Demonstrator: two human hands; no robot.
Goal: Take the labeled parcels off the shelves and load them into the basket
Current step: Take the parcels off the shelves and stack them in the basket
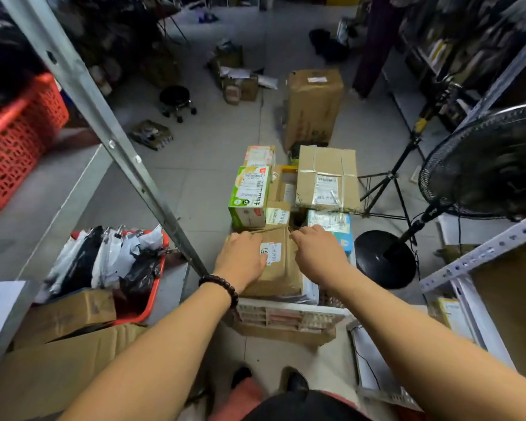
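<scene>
Two hands on one parcel, says the first. What crowds them?

The second: Nearest, on the left, plain brown cardboard cartons (pixel 64 317) lie against a red plastic tub (pixel 155 294) stuffed with black and white poly mailers (pixel 110 259). A grey steel shelf upright (pixel 119 147) slants past just beside the left wrist, which wears a dark bead bracelet (pixel 222 288). On the right, the round black base of a pedestal fan (pixel 383 259) stands near the basket.

First: And the parcel?

Second: A brown paper parcel (pixel 281 278), creased and soft-looking, with a small white label on top. It lies on the load at the near end of the white lattice plastic basket (pixel 286 317), in front of the person's feet. The left hand (pixel 240 259) rests flat on it, fingers straight and together, reaching its far left corner. The right hand (pixel 318 256) has its fingers bent over the far right edge, gripping there.

First: Beyond it?

Second: Stiffer shapes, all labelled: a glossy green-and-white carton (pixel 249 192) standing upright, a blue-and-white box (pixel 331 221) just beyond the right hand, and a tape-banded cardboard box (pixel 328 180) behind that. Past the basket a tall brown carton (pixel 313 104) stands on the grey tiled floor (pixel 210 153). A black wheeled stool (pixel 176 100) is farther left, and a red lattice basket (pixel 16 138) sits on the left shelf.
</scene>
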